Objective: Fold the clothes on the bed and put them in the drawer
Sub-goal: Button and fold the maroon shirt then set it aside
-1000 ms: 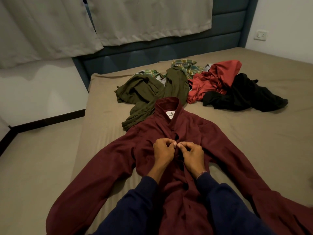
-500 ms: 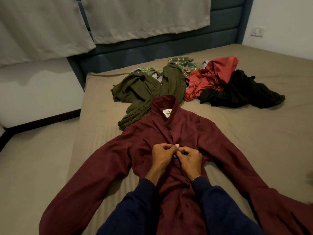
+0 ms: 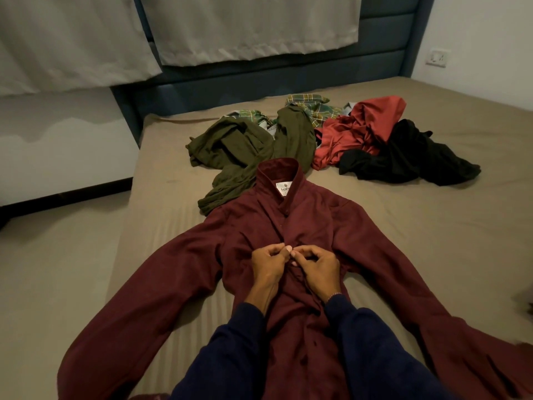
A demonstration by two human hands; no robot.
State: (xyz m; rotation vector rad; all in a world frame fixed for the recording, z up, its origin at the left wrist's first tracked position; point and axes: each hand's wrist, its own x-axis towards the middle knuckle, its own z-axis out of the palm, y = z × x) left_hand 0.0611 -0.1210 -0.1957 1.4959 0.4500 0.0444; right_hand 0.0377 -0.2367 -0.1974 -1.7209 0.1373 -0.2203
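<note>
A maroon shirt (image 3: 207, 272) lies spread front-up on the bed (image 3: 432, 226), occupying the centre and lower part of the frame. Its collar (image 3: 278, 176) points toward the top of the frame, and a white label (image 3: 284, 189) shows inside it. Both sleeves are stretched outward, one toward the lower left and one toward the lower right corner.

The left hand (image 3: 266, 265) and the right hand (image 3: 317, 269) meet at the shirt's front opening, slightly below the centre of the frame. Each hand has its fingers curled and pinches the fabric at the placket; the fingertips of the two hands are touching or just beside one another. Whether a button sits between them cannot be told. Both forearms, in dark blue sleeves (image 3: 236, 356), enter from the bottom edge.

Above the collar, in the upper middle of the frame, unfolded clothes lie in a loose row on the bed. An olive green garment (image 3: 239, 151) lies to the left, its lower end just beside the maroon shirt's shoulder. A green plaid garment (image 3: 310, 103) sits behind it. A red garment (image 3: 360, 131) lies to the right of these, and a black garment (image 3: 409, 157) lies against it, furthest right.

A dark blue headboard (image 3: 259, 79) crosses the top of the frame, with pale curtains (image 3: 230, 27) hanging over it. A wall socket (image 3: 437, 56) is at the upper right.
</note>
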